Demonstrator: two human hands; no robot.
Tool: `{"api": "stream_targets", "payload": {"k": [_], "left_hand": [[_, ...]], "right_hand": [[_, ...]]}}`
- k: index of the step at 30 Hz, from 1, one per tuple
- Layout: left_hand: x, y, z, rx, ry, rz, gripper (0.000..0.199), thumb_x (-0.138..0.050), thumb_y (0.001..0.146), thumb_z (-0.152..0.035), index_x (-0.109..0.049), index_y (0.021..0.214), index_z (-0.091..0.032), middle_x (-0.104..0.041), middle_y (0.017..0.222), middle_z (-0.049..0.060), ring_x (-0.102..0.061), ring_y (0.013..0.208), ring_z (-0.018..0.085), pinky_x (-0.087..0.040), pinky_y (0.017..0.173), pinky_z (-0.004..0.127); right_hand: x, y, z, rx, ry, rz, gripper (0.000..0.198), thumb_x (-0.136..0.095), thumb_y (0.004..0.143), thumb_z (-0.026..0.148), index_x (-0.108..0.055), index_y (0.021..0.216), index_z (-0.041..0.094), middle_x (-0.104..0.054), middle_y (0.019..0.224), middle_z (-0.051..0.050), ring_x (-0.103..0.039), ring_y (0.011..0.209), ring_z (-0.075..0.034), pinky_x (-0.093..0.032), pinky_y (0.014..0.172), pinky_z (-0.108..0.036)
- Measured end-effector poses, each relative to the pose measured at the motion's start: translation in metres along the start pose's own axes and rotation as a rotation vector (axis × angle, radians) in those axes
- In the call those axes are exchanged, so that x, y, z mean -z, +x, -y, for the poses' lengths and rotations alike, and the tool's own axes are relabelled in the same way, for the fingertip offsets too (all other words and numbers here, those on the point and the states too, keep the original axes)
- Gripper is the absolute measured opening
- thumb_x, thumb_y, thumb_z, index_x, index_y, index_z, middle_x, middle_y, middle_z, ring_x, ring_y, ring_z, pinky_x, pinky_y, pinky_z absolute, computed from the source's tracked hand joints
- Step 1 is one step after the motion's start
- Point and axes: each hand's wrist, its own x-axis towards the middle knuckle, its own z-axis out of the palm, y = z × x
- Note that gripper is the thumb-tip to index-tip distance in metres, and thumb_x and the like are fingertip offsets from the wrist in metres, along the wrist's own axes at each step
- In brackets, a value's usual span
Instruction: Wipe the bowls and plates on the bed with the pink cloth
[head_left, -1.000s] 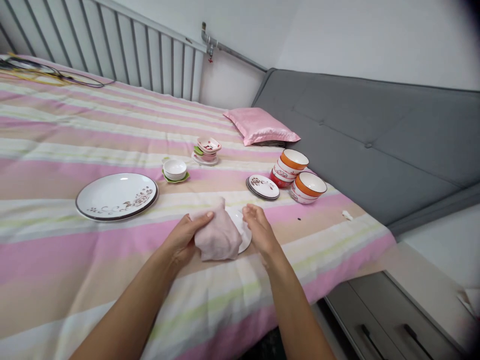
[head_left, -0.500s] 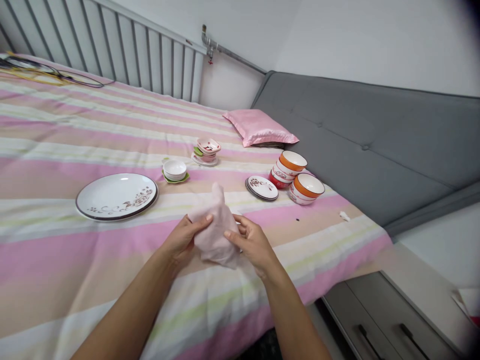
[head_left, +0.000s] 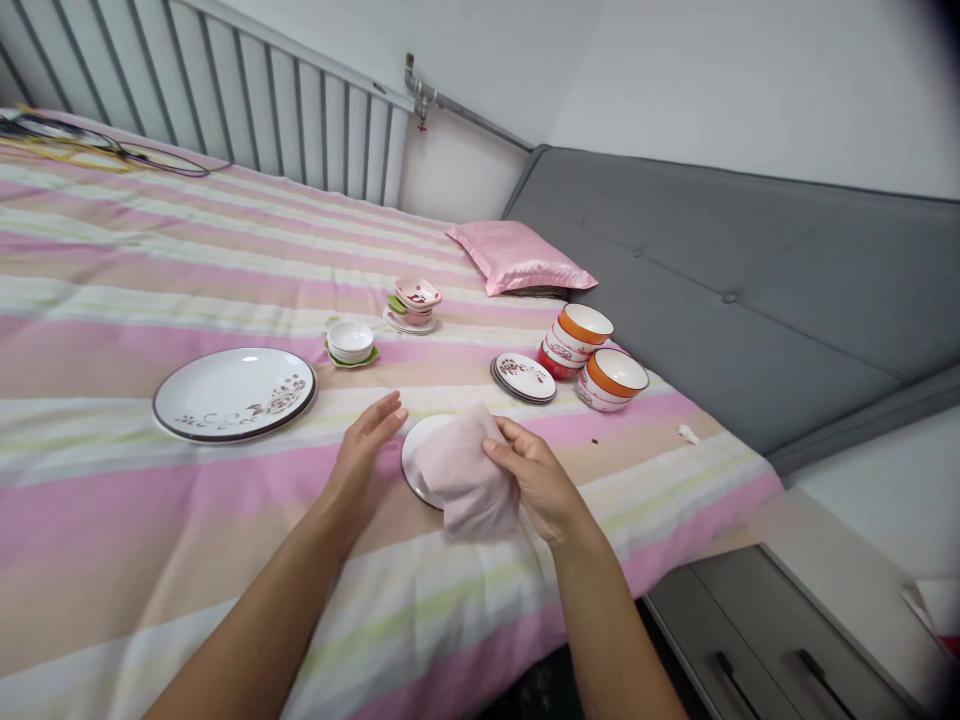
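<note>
We are gripping a cloth [head_left: 469,480] in our right hand [head_left: 536,478] over a small plate [head_left: 417,455]; our left hand [head_left: 364,455] is hovering open beside the plate.

Right hand [head_left: 538,480] gripping a pale pink cloth [head_left: 469,480] lying over a small white plate [head_left: 417,458] on the striped bedspread [head_left: 150,500], left hand [head_left: 365,455] hovering open just left of that plate, large floral plate [head_left: 235,392] sitting further left, orange-rimmed bowls [head_left: 596,355] stacking beyond it to the right.

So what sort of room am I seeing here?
Most likely a bedroom: a striped pink bedsheet, a grey padded headboard, a shiny pink satin pillow.
</note>
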Motion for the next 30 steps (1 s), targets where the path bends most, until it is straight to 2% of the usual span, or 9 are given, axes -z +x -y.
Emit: {"api": "stream_targets", "payload": {"k": [2, 4, 6, 8, 12, 19, 25, 28, 30], "left_hand": [[0.001, -0.003, -0.002, -0.179, 0.059, 0.094, 0.047, -0.065, 0.073, -0.038, -0.062, 0.117, -0.022, -0.052, 0.134, 0.007, -0.044, 0.124, 0.025, -0.034, 0.098, 0.030], [0.001, -0.007, -0.003, -0.274, 0.060, 0.261, 0.046, -0.060, 0.077, -0.039, -0.061, 0.120, -0.021, -0.050, 0.137, 0.007, -0.037, 0.130, 0.027, -0.027, 0.105, 0.033], [-0.001, -0.011, -0.004, -0.229, 0.034, 0.436, 0.050, -0.056, 0.079, -0.043, -0.058, 0.125, -0.021, -0.050, 0.137, 0.008, -0.036, 0.131, 0.029, -0.026, 0.105, 0.035], [-0.003, -0.016, -0.005, -0.119, 0.018, 0.579, 0.057, -0.057, 0.078, -0.048, -0.054, 0.128, -0.022, -0.050, 0.137, 0.009, -0.039, 0.128, 0.031, -0.031, 0.102, 0.037], [-0.007, -0.022, -0.003, 0.028, -0.047, 0.735, 0.068, -0.064, 0.072, -0.051, -0.052, 0.130, -0.019, -0.054, 0.132, 0.011, -0.049, 0.118, 0.034, -0.039, 0.095, 0.039], [-0.010, -0.023, 0.001, 0.150, -0.113, 0.687, 0.056, -0.072, 0.071, -0.031, -0.057, 0.123, -0.019, -0.067, 0.111, 0.010, -0.058, 0.106, 0.028, -0.043, 0.092, 0.038], [-0.016, -0.026, 0.002, 0.295, -0.073, 0.728, 0.025, -0.065, 0.078, -0.034, -0.070, 0.094, -0.015, -0.071, 0.087, 0.007, -0.065, 0.082, 0.020, -0.048, 0.081, 0.031], [-0.016, -0.024, 0.008, 0.437, -0.097, 0.661, 0.024, -0.068, 0.075, -0.036, -0.069, 0.079, -0.013, -0.071, 0.079, 0.008, -0.065, 0.074, 0.017, -0.050, 0.075, 0.027], [-0.016, -0.022, 0.011, 0.544, -0.056, 0.597, 0.025, -0.071, 0.071, -0.037, -0.067, 0.075, -0.012, -0.070, 0.075, 0.008, -0.066, 0.070, 0.016, -0.051, 0.072, 0.026]], "right_hand": [[-0.001, -0.001, 0.003, 0.008, -0.015, 0.003, 0.035, -0.061, 0.078, 0.031, -0.060, 0.111, 0.019, -0.068, 0.097, -0.003, -0.062, 0.087, -0.017, -0.047, 0.081, -0.028], [-0.002, -0.002, 0.005, 0.008, -0.029, 0.025, 0.032, -0.060, 0.079, 0.031, -0.060, 0.108, 0.019, -0.068, 0.094, -0.002, -0.062, 0.084, -0.016, -0.047, 0.078, -0.027], [-0.003, -0.002, 0.004, 0.008, -0.046, 0.058, 0.029, -0.060, 0.079, 0.032, -0.061, 0.105, 0.019, -0.067, 0.093, -0.002, -0.061, 0.082, -0.015, -0.046, 0.076, -0.026], [-0.005, -0.001, 0.003, 0.016, -0.069, 0.071, 0.026, -0.060, 0.079, 0.032, -0.061, 0.102, 0.019, -0.067, 0.090, -0.001, -0.060, 0.080, -0.014, -0.045, 0.074, -0.025], [-0.010, 0.005, 0.000, 0.061, -0.121, -0.011, 0.022, -0.062, 0.077, 0.034, -0.059, 0.092, 0.019, -0.065, 0.078, 0.002, -0.058, 0.071, -0.013, -0.043, 0.066, -0.021], [-0.019, 0.014, -0.008, 0.134, -0.074, -0.203, 0.026, -0.063, 0.076, 0.038, -0.054, 0.091, 0.019, -0.064, 0.067, 0.002, -0.057, 0.057, -0.012, -0.042, 0.057, -0.022], [-0.019, 0.017, -0.011, 0.180, -0.061, -0.303, 0.031, -0.061, 0.076, 0.042, -0.050, 0.095, 0.021, -0.067, 0.074, 0.000, -0.058, 0.058, -0.013, -0.043, 0.055, -0.023], [-0.011, 0.024, -0.018, 0.170, -0.197, -0.372, 0.033, -0.057, 0.078, 0.043, -0.050, 0.101, 0.020, -0.068, 0.081, -0.002, -0.062, 0.067, -0.016, -0.046, 0.063, -0.027], [-0.003, 0.028, -0.028, 0.113, -0.414, -0.436, 0.038, -0.057, 0.077, 0.041, -0.050, 0.107, 0.019, -0.067, 0.091, -0.006, -0.063, 0.080, -0.019, -0.048, 0.074, -0.032]]}}
